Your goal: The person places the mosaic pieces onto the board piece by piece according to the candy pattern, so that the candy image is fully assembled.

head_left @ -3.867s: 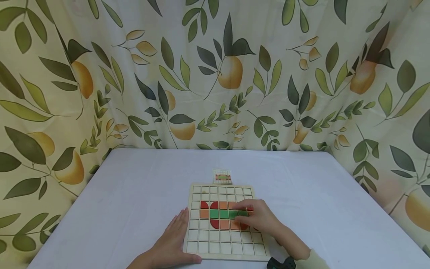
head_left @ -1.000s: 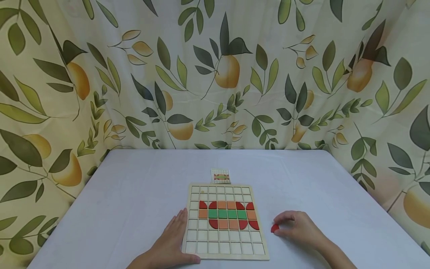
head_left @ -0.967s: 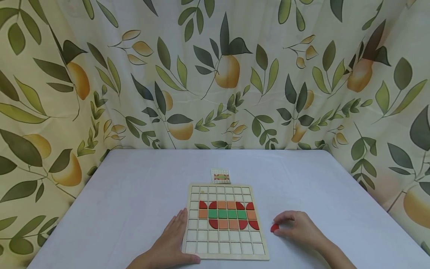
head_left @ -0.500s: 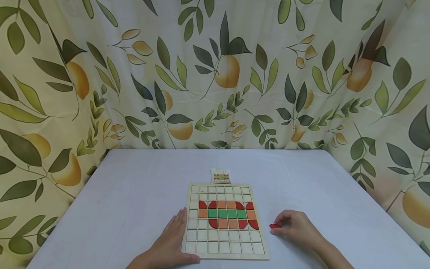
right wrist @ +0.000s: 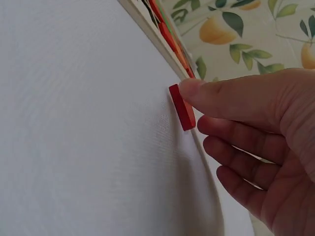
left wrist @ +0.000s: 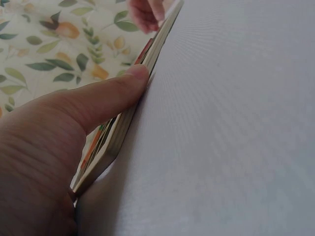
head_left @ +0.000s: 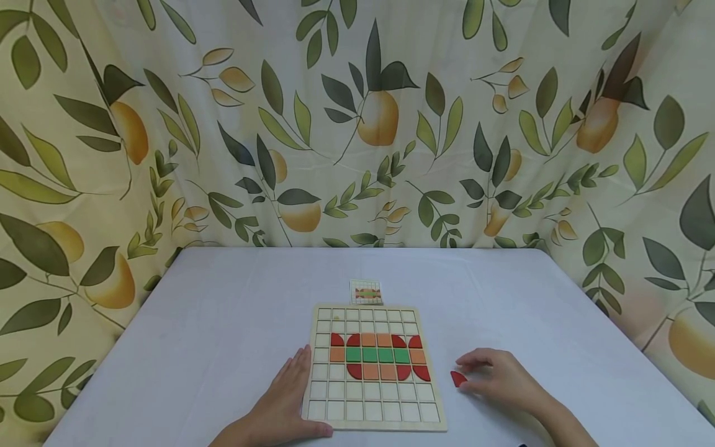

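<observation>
A wooden grid board lies on the white table. Red quarter-round pieces, orange squares and green squares fill several cells across its middle rows. Along the board's left edge rests my left hand, fingers straight, its thumb against the front edge, as the left wrist view also shows. To the right of the board, my right hand pinches a loose red quarter-round piece. In the right wrist view the thumb tip touches one end of this thin red piece, which stands tilted close over the cloth.
Behind the board's far edge lies a small pattern card showing a similar coloured design on a grid. A leaf-and-fruit patterned curtain hangs around the back and sides of the white table.
My right hand has moved from over the board to the table at its right, where it holds the red piece. Over the last second that piece has turned in the fingers. The left hand stays put.
</observation>
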